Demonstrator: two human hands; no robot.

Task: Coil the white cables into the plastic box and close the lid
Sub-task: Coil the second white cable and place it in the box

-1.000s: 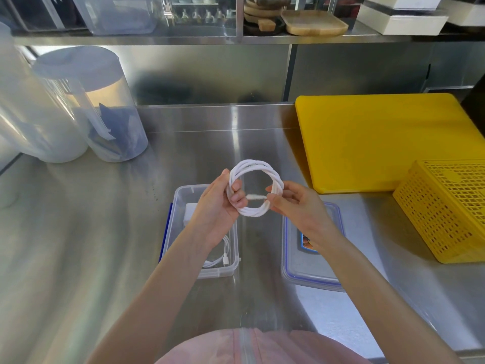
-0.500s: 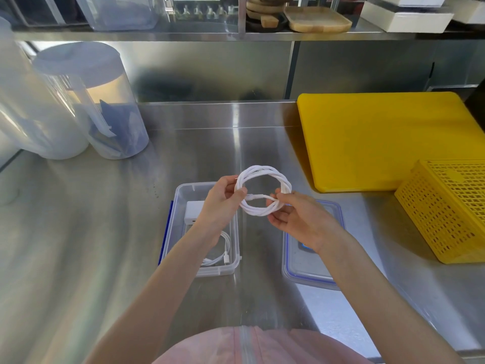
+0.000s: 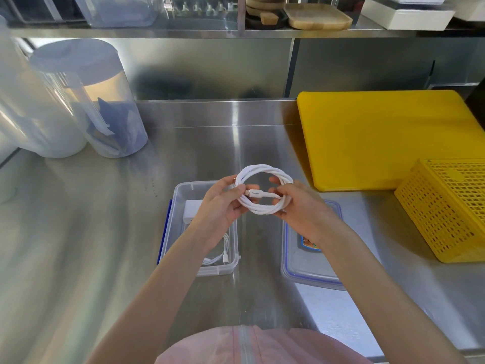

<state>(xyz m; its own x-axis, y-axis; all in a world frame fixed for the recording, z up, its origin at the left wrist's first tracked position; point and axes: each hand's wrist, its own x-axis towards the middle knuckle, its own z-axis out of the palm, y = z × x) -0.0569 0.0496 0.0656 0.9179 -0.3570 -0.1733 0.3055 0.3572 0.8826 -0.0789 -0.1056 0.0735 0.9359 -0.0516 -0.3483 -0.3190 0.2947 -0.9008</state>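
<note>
Both hands hold one white cable (image 3: 263, 191) in the air just above the plastic box (image 3: 181, 198), so the finished loop can drop straight in. The left hand (image 3: 220, 206) pinches the loop's left side while the right hand (image 3: 301, 206) grips its right side, its fingers closed around the strands; this two-sided hold likely keeps the turns from springing apart. The cable is wound into a neat round ring of several twisted turns, with its plug end lying straight across the middle. Inside the box another white cable (image 3: 223, 254) already lies loosely coiled near the front wall, beside a white charger (image 3: 193, 211). The lid (image 3: 309, 274) lies flat to the right of the box, off and ready for closing later.
</note>
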